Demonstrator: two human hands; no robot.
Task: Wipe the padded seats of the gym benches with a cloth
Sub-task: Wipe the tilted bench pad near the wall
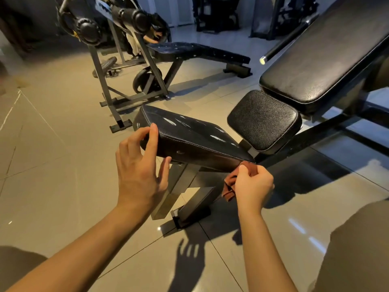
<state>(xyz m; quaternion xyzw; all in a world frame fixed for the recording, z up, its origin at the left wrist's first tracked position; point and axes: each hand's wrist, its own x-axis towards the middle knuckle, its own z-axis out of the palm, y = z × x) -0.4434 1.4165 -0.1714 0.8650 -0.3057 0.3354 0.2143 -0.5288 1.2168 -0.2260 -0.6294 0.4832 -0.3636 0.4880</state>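
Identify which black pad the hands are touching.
The nearest, glossy tapered pad: the left hand touches its front corner and the right hand holds a rust cloth at its lower edge. The square pad, inclined backrest and far bench are untouched.

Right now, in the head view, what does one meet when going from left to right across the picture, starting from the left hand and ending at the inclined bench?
Left hand → nearest seat pad → right hand, gripping the cloth → inclined back pad.
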